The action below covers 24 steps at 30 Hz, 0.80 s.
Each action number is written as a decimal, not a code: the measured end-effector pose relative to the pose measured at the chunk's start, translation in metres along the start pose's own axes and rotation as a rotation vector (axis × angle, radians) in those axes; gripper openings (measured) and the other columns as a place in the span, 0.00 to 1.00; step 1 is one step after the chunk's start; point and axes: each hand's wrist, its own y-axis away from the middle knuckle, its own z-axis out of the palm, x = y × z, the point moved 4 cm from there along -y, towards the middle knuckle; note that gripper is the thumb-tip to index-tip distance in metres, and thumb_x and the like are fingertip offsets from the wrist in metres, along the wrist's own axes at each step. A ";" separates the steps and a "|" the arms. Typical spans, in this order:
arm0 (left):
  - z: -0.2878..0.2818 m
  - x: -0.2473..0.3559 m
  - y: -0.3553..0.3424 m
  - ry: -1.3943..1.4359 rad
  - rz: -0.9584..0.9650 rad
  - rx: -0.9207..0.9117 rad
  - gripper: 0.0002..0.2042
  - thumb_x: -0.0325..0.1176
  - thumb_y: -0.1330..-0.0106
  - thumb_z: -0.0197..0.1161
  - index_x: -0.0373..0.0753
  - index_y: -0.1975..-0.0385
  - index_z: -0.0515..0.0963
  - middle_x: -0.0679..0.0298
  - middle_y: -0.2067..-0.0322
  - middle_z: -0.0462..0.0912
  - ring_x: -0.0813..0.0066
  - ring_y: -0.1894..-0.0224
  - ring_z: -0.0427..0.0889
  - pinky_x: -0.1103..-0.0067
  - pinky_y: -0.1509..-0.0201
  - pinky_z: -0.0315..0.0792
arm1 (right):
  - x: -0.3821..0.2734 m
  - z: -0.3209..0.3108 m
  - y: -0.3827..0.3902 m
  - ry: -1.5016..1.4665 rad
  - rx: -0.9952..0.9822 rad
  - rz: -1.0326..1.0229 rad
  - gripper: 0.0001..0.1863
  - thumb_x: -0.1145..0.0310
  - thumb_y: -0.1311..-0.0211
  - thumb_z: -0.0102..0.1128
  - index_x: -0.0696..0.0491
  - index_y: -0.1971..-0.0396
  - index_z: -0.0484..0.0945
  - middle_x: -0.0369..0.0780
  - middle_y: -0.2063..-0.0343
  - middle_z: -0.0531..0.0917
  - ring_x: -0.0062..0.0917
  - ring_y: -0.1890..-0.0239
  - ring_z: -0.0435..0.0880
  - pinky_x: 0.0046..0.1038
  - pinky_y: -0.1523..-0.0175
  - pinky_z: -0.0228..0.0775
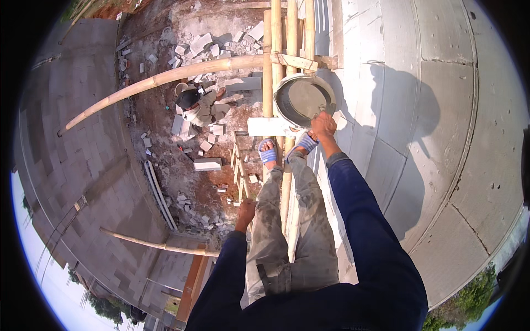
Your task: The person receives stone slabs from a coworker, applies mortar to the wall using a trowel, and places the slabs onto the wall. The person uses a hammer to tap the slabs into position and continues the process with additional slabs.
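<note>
A round dark bucket point(284, 107) of wet grey mortar point(307, 98) stands by the wall, at the far end of the bamboo poles I stand on. My right hand point(324, 126) is closed at the bucket's near rim, fingertips over the mortar. Whether it grips the rim or a tool handle is hidden. Lower and to the left, my left hand point(246, 211) is curled closed beside my knee, close to a wooden ladder point(238, 165). What it holds, if anything, does not show.
My sandalled feet rest on bamboo poles point(287, 193) beside a white board point(268, 127), high above ground strewn with broken blocks point(201, 44). A grey panel wall point(397, 110) rises at right. Another person point(201, 107) is below, under a long bamboo pole point(165, 79).
</note>
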 end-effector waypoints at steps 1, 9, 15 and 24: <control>-0.010 0.016 -0.009 -0.006 -0.027 -0.005 0.25 0.49 0.34 0.64 0.42 0.42 0.85 0.48 0.48 0.89 0.48 0.41 0.85 0.62 0.34 0.75 | 0.000 0.013 -0.020 0.019 0.021 -0.024 0.17 0.55 0.34 0.65 0.53 0.57 0.89 0.51 0.51 0.89 0.43 0.44 0.88 0.44 0.40 0.80; -0.004 0.058 -0.017 0.289 -0.108 0.099 0.22 0.46 0.30 0.63 0.39 0.43 0.84 0.51 0.50 0.90 0.51 0.45 0.87 0.62 0.39 0.77 | 0.030 0.079 -0.066 -0.324 -0.039 -0.120 0.29 0.46 0.35 0.69 0.60 0.53 0.86 0.55 0.55 0.88 0.44 0.48 0.88 0.44 0.45 0.79; -0.009 0.072 -0.032 0.200 -0.103 0.121 0.22 0.47 0.32 0.63 0.40 0.44 0.84 0.50 0.49 0.89 0.49 0.44 0.87 0.62 0.39 0.77 | 0.065 0.098 -0.024 -0.932 -0.373 0.073 0.25 0.51 0.40 0.80 0.59 0.60 0.83 0.37 0.74 0.80 0.22 0.74 0.78 0.29 0.70 0.71; -0.091 0.156 -0.136 0.164 0.071 0.186 0.20 0.46 0.29 0.59 0.42 0.45 0.84 0.42 0.50 0.88 0.41 0.44 0.85 0.57 0.39 0.77 | 0.059 0.098 0.036 -1.250 -0.265 0.069 0.10 0.64 0.34 0.77 0.50 0.65 0.83 0.27 0.79 0.76 0.09 0.81 0.70 0.17 0.78 0.59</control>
